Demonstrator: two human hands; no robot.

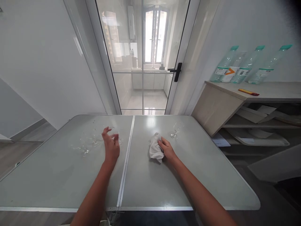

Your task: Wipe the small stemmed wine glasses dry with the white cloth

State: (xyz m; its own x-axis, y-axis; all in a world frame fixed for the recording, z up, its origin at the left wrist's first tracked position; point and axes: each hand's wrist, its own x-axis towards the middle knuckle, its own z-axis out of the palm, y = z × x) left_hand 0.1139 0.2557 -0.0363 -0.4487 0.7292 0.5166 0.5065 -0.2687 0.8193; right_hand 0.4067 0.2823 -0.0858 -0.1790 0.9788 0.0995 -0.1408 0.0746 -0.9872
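Note:
My right hand (167,148) rests on the grey table (164,185), its fingers closed on a crumpled white cloth (155,149). Just beyond it stands a clear wine glass (176,129), upright and apart from the hand. My left hand (111,145) hovers over the left table half with fingers curled and spread, holding nothing. Several clear wine glasses (91,141) stand and lie right in front of it; whether a finger touches the nearest glass is hard to tell.
A seam (127,153) splits the table down the middle. A glass door (143,56) with a black handle (176,71) stands behind it. On the right, a wooden shelf unit (249,94) carries three plastic bottles (246,64), a yellow-red tool and papers.

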